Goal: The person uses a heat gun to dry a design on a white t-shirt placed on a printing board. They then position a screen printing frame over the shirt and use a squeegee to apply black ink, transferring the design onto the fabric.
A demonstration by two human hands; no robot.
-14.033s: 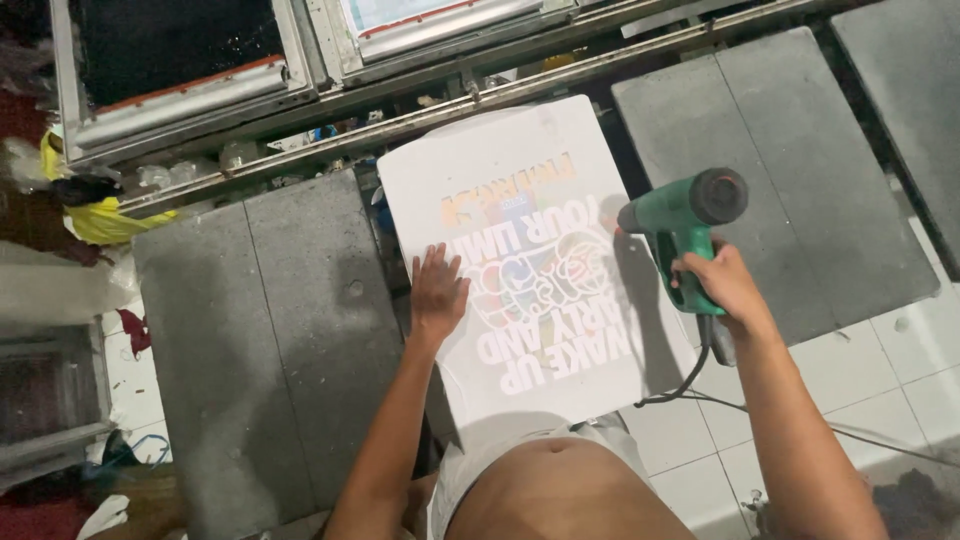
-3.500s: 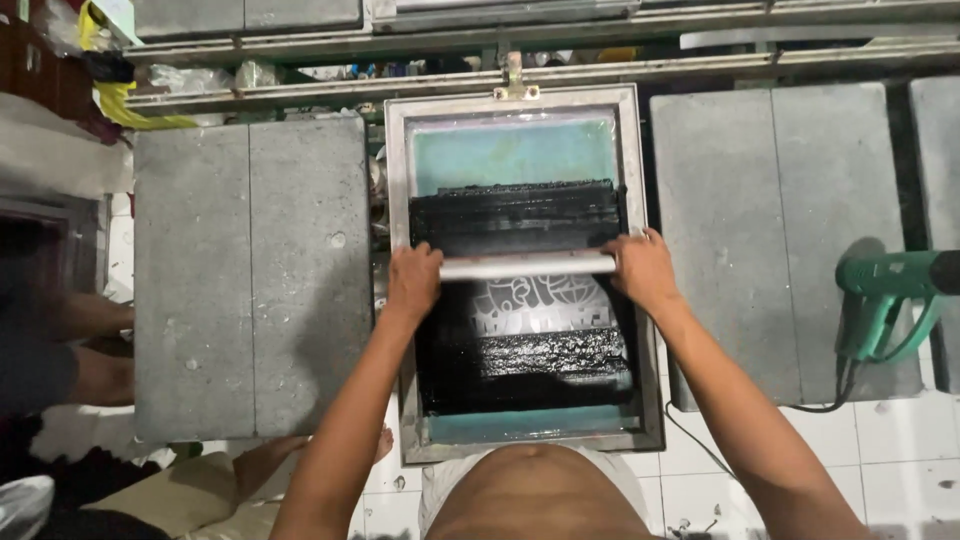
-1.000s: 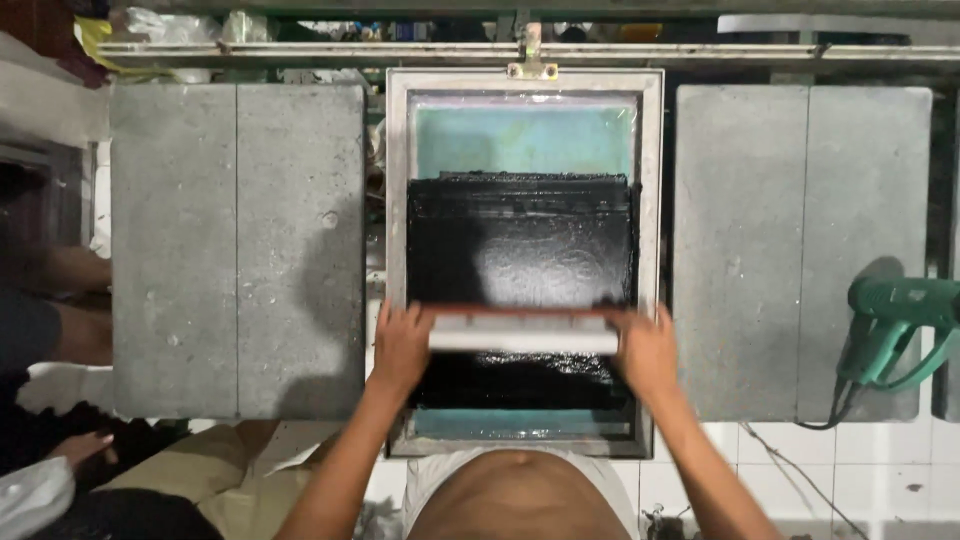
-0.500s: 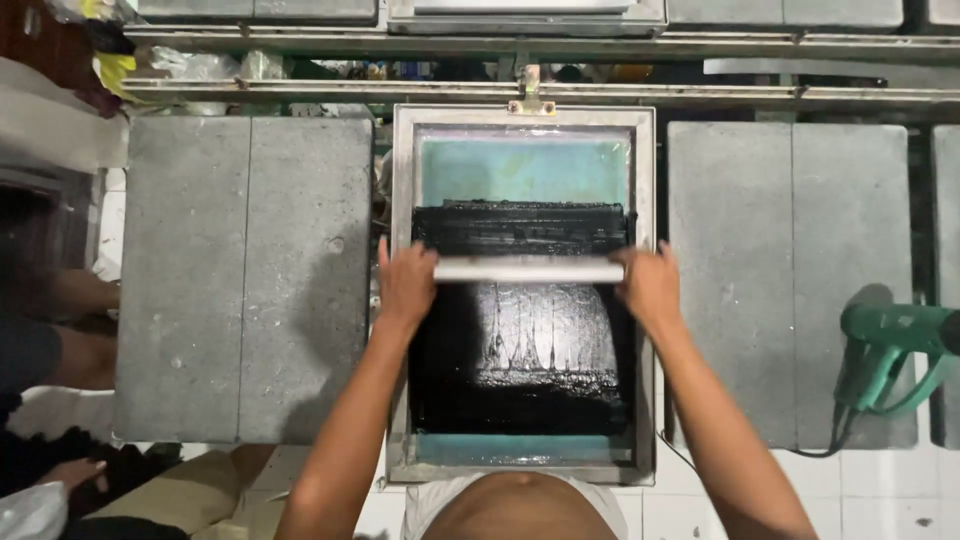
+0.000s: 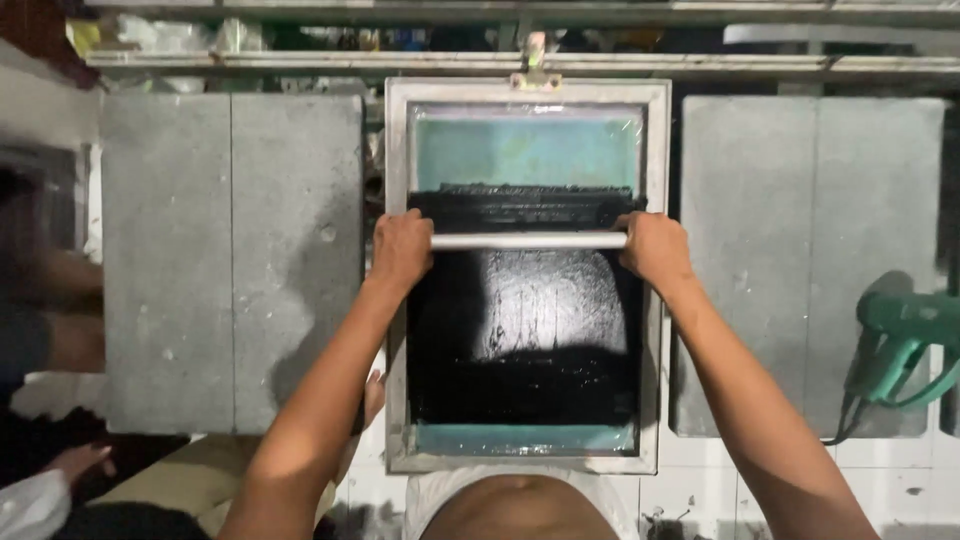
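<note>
A printing screen in a pale metal frame [image 5: 398, 300] lies flat in front of me, its mesh [image 5: 525, 340] coated with black ink and bare teal at the far end. A white-handled squeegee [image 5: 528, 241] lies across the screen's far half, with a ridge of black ink just beyond it. My left hand [image 5: 402, 250] grips its left end and my right hand [image 5: 654, 248] grips its right end.
Grey platen boards lie to the left [image 5: 230, 260] and right [image 5: 805, 250] of the screen. A green heat gun [image 5: 900, 335] rests on the right board's edge. Metal rails [image 5: 300, 60] run along the back. Another person's arm [image 5: 60, 290] shows at far left.
Both hands pushed the squeegee from the near end of the screen toward the far end, carrying the black ink with it and leaving a thinner, shinier film behind.
</note>
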